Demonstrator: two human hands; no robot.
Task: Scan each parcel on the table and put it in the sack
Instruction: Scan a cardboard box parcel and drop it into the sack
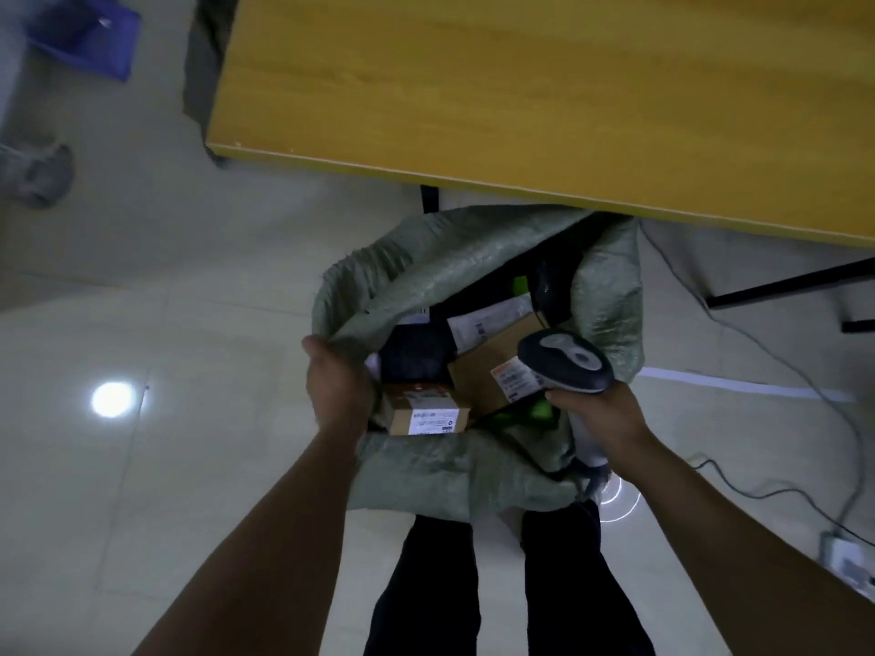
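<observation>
L hand grasps the near-left rim of the green woven sack, fingers curled over the edge; the sack stands on the floor, partly under the table edge. R hand is clenched round the handle of the scanner, whose head is over the sack mouth. Inside the sack: a small box w/ label at near-left, a larger box just beside it, dark pkgs behind.

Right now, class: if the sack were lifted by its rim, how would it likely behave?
Probably floppy: the sack creases where the left hand grips its rim, so it should sag. Likely bottom-heavy: cardboard boxes lie inside. Its woven cloth looks rough, so slipping seems unlikely.
</observation>
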